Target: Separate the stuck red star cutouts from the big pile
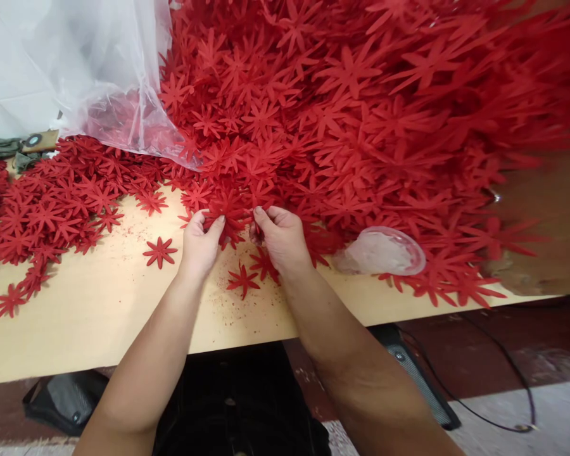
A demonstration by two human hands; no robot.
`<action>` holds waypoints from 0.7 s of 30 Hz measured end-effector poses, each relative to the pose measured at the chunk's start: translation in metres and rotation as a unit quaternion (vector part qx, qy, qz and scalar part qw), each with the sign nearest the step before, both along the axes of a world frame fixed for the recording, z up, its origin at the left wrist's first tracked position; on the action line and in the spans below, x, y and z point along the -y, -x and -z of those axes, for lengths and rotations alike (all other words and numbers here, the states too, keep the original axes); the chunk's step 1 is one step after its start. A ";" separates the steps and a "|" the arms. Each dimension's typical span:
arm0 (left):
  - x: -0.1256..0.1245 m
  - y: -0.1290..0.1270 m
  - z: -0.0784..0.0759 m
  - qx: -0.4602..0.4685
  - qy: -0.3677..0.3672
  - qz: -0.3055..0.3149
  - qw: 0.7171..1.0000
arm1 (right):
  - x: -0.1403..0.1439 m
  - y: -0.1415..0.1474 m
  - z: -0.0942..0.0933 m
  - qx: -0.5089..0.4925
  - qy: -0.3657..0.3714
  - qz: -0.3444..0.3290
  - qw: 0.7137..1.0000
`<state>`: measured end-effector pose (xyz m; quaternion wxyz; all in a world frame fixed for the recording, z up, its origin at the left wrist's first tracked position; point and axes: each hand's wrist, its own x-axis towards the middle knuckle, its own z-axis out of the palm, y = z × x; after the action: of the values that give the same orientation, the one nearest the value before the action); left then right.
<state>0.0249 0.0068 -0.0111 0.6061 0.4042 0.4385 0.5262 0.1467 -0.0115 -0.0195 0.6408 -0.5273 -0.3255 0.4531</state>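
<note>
My left hand (203,237) is closed on a red flower-shaped cutout (228,210) with long narrow petals, its thumb pressed on top. Close by on the right, my right hand (281,235) pinches with thumb and forefinger at the tip of one petal of that cutout. Its other fingers are curled, and what lies under them is partly hidden. Below the hands, a single red cutout (243,280) rests on the table with small red crumbs around it. Another lone red cutout (160,253) lies left of my left hand.
A large heap of red cutouts (351,114) covers the back and right of the table (123,316). A smaller pile (52,209) spreads at the left. Behind it hangs a clear plastic bag (109,76). A translucent plastic cup (384,251) lies tipped right of my right hand.
</note>
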 end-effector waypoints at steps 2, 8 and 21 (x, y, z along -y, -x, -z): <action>0.000 0.000 -0.001 -0.008 0.005 -0.002 1.000 | 0.000 -0.001 0.000 0.013 -0.003 0.008 1.000; 0.002 0.001 -0.004 -0.012 -0.033 0.021 0.999 | -0.002 -0.002 0.000 0.026 -0.002 0.045 0.999; 0.007 -0.001 -0.001 0.007 0.000 0.125 0.992 | 0.000 0.003 0.001 0.085 -0.064 -0.060 0.993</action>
<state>0.0263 -0.0002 -0.0103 0.6702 0.4523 0.3799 0.4492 0.1442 -0.0120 -0.0204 0.6146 -0.5020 -0.4381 0.4223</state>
